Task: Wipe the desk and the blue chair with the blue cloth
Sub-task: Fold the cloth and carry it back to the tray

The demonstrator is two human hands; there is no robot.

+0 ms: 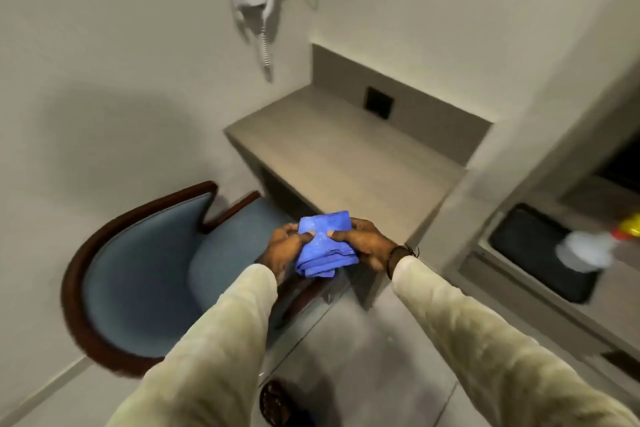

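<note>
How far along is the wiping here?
Done: nothing visibly wiped. In hand: the folded blue cloth, gripped by left hand and right hand in the air, touching no surface. Left: the desk and the blue chair.

The desk (339, 149) was a grey-beige built-in top set in a wall corner, its surface bare. The blue chair (145, 267) stood on the floor (363, 350) at the desk's left front corner. On a lower ledge (595, 305) to the right lay a black tray (533, 250).
</note>
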